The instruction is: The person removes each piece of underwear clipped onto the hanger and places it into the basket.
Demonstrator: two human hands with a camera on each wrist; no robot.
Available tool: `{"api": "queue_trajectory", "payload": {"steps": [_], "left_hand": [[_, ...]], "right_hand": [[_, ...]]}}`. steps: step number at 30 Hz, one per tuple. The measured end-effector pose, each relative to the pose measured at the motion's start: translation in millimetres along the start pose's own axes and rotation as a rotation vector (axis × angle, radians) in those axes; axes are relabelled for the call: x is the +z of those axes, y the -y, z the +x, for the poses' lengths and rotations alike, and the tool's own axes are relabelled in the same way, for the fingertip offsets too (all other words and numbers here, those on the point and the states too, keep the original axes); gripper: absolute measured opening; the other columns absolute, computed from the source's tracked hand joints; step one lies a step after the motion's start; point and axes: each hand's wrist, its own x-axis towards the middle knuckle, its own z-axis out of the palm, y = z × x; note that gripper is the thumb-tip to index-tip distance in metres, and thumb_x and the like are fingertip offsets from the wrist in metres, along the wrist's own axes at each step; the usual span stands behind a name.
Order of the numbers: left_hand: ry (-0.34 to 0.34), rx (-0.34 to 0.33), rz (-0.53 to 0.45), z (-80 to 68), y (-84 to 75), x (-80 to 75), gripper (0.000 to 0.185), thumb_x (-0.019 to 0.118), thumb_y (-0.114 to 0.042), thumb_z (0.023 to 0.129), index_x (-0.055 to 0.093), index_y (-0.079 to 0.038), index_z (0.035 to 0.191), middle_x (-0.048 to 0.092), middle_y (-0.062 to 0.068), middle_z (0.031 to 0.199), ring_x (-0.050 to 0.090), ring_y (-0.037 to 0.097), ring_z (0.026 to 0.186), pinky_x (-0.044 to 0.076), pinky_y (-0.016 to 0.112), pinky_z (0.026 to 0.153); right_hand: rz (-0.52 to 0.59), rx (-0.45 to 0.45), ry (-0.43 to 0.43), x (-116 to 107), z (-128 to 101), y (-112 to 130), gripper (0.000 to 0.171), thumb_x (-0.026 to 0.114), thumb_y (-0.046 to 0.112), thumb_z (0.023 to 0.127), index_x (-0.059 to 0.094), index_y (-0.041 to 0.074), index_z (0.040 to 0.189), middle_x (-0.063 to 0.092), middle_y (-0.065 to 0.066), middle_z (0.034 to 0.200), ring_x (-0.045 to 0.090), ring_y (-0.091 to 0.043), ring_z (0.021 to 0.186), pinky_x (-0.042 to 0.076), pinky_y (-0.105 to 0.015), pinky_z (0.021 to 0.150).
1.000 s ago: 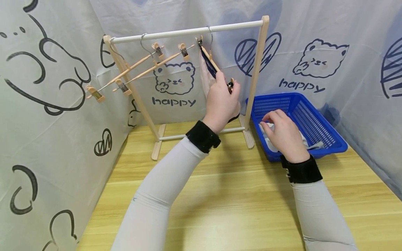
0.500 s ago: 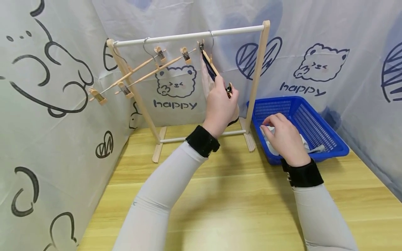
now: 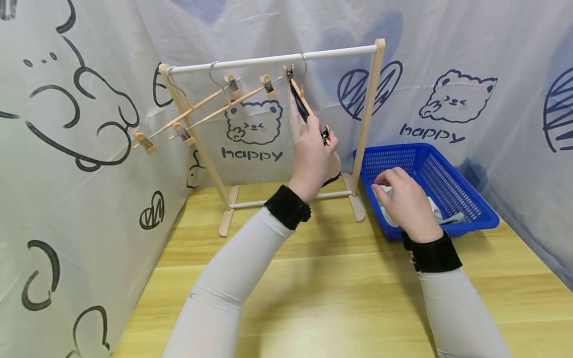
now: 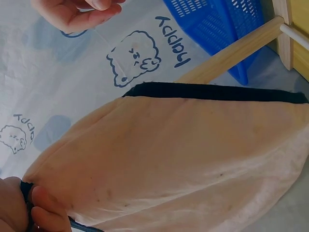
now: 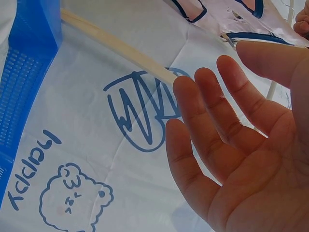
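In the head view, my left hand (image 3: 310, 158) holds the near end of a clip hanger (image 3: 302, 98), where a small pale pink garment (image 3: 295, 117) with navy trim hangs. In the left wrist view, the fingers pinch the garment's navy-trimmed edge at lower left, and its pink cloth (image 4: 183, 150) spreads across the frame. Part of the near clip (image 3: 326, 134) shows beside the thumb; the hand hides the rest. Over the front of a blue basket (image 3: 465, 191), my right hand (image 3: 405, 201) hovers with relaxed, slightly bent fingers, and its palm holds nothing in the right wrist view.
A wooden rack with a white top bar (image 3: 255, 61) stands at the back of the table (image 3: 313, 293). Two bare clip hangers (image 3: 197, 107) hang on its left part. White cloth (image 3: 434, 209) lies in the basket. Printed curtains enclose the sides and back.
The whole head view has shifted slightly downward in the frame. My left hand keeps its hold at the hanger's near end, and my right hand stays over the basket.
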Motion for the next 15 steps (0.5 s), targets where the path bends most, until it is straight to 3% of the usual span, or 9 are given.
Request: {"api": "queue_trajectory", "payload": {"steps": [10, 15], "left_hand": [[-0.02, -0.033, -0.051, -1.8, 0.7, 0.1, 0.021, 0.061, -0.015, 0.103, 0.045, -0.001, 0.102, 0.055, 0.012, 0.082, 0.07, 0.023, 0.076, 0.056, 0.025, 0.065], [-0.011, -0.091, -0.131, -3.0, -0.3, -0.9, 0.024, 0.063, -0.018, 0.103, 0.046, -0.001, 0.103, 0.06, 0.015, 0.089, 0.069, 0.022, 0.076, 0.055, 0.024, 0.063]], "right_hand": [[-0.012, 0.012, 0.006, 0.3, 0.6, -0.3, 0.013, 0.07, 0.013, 0.099, 0.066, 0.001, 0.102, 0.062, -0.018, 0.105, 0.063, -0.035, 0.094, 0.053, -0.051, 0.079], [-0.014, 0.018, 0.011, 0.7, 0.7, 0.2, 0.013, 0.071, 0.013, 0.098, 0.066, 0.001, 0.103, 0.063, -0.018, 0.105, 0.063, -0.035, 0.094, 0.053, -0.051, 0.08]]}}
